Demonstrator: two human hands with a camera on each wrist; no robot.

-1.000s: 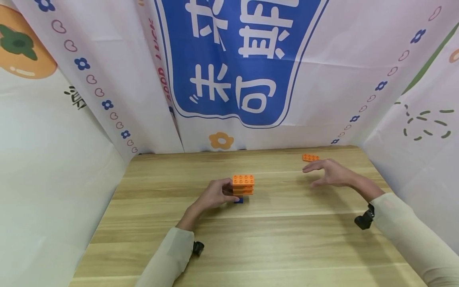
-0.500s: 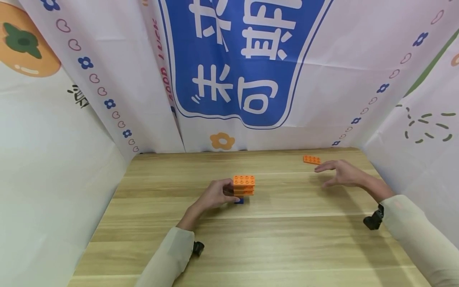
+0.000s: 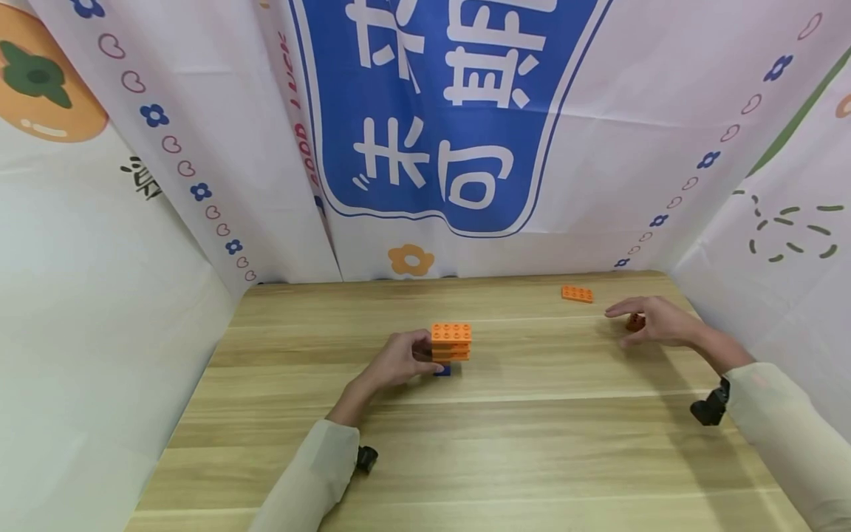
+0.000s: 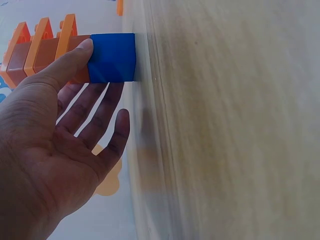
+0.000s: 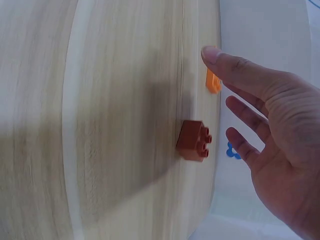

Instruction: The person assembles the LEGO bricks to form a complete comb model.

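Observation:
My left hand [image 3: 397, 360] pinches a stack of toy building blocks [image 3: 451, 334] that stands upright on the table. Seen from the left wrist, a blue block [image 4: 112, 57] forms its base, with brown blocks and orange plates alternating above; the thumb presses near the joint of blue and brown. Over on the right, my right hand [image 3: 654, 321] hovers with relaxed, spread fingers and holds nothing. Beneath it sits a brown studded block [image 5: 191, 141] on the table, partly covered by the hand in the head view.
A loose orange plate with studs [image 3: 577, 294] lies near the back edge of the wooden table [image 3: 518, 458], beyond the right hand. Printed white cloth [image 3: 598, 185] hangs behind the table and along both sides.
My right hand has moved to the right, away from the orange plate, and the brown block now shows between its thumb and fingers. The left hand and the stack have stayed put.

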